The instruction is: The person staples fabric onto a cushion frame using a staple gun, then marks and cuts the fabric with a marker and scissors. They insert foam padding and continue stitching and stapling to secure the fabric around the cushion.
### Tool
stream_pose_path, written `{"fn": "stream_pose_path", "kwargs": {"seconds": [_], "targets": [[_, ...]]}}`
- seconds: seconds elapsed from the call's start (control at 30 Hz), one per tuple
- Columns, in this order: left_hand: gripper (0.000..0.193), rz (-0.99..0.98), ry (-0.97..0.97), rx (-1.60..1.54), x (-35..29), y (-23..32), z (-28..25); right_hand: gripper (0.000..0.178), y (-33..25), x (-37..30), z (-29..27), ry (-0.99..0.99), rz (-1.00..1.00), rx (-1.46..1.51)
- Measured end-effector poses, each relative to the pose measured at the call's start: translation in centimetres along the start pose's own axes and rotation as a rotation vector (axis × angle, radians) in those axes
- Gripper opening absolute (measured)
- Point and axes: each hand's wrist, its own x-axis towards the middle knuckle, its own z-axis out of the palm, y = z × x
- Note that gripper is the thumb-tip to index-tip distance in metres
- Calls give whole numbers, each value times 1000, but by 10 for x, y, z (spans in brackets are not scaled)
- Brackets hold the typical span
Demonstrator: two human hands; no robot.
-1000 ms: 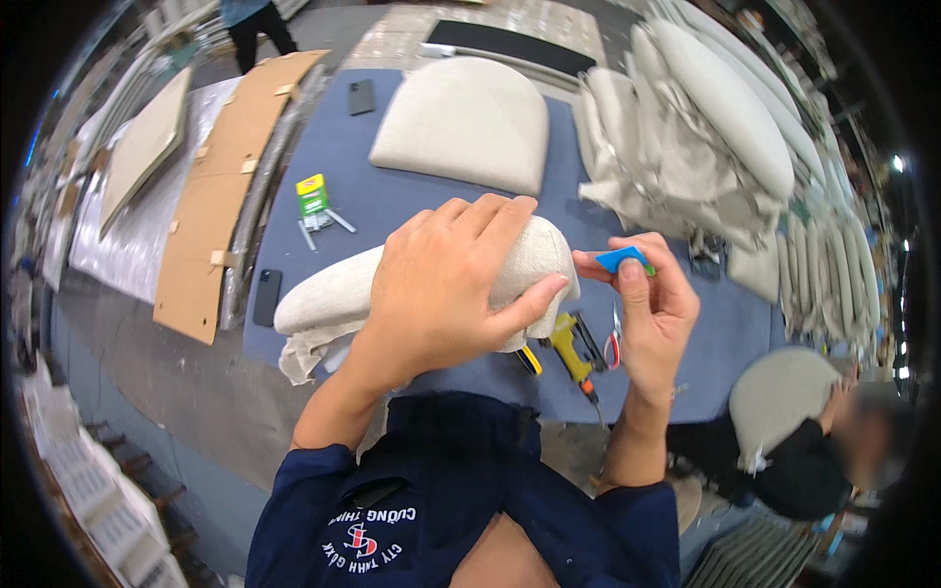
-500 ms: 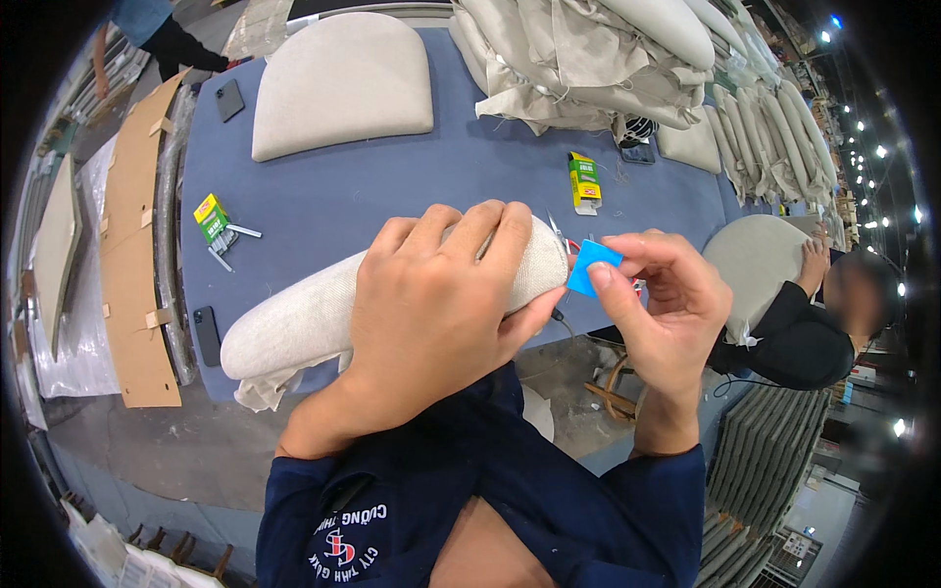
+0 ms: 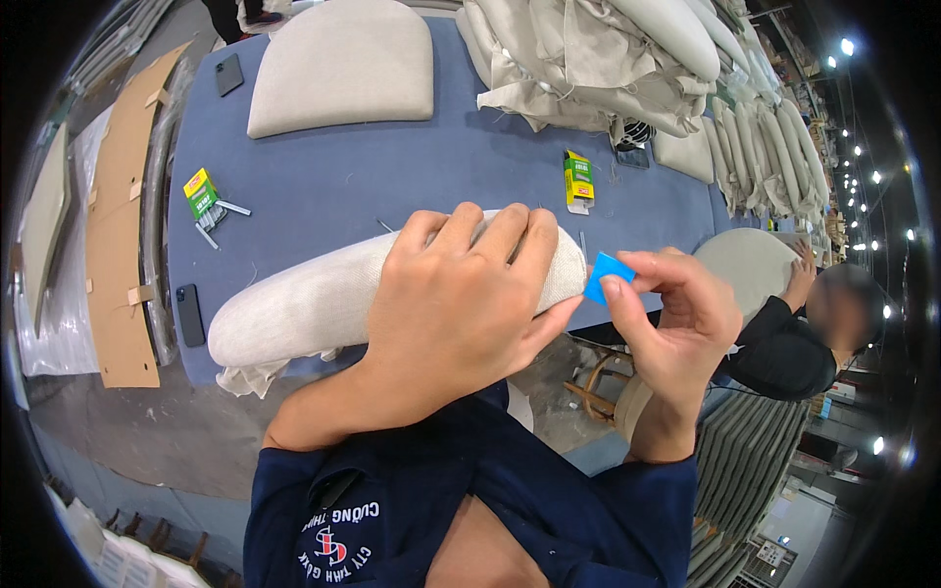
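A beige fabric-covered seat cushion (image 3: 294, 299) is tilted up on its edge at the near side of the table, with loose cloth hanging below it. My left hand (image 3: 451, 294) is wrapped over the cushion near its right end, fingers across the top and thumb along the near side. Just off that end, my right hand (image 3: 686, 318) pinches a small blue square piece (image 3: 610, 274) between thumb and fingers. The blue piece is close to the cushion's corner; whether it touches the fabric I cannot tell. What it is made of is unclear.
On the blue-covered table (image 3: 323, 181) lie a finished cushion (image 3: 343, 73), a pile of beige covers (image 3: 578, 59), a staple box with loose strips (image 3: 203, 196), another small box (image 3: 579, 181) and phones (image 3: 190, 314). At right, a co-worker (image 3: 784, 343) handles another cushion (image 3: 750, 265).
Both hands, the cushion and the blue piece sit slightly farther right in view, grips unchanged. The tool with red handles behind them no longer shows. A person at the far left has moved.
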Motion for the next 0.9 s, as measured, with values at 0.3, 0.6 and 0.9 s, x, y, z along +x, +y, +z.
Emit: {"fn": "stream_pose_path", "kwargs": {"seconds": [0.3,0.6,0.9], "targets": [[56,20,-6,-16,0,3,2,25,0,-3,-4,-16,11,-20],[56,16,-9,-33,0,2,3,24,4,-9,-4,25,34,-21],[55,28,-21,-24,3,1,4,20,-2,-5,-2,33,138,-59]]}}
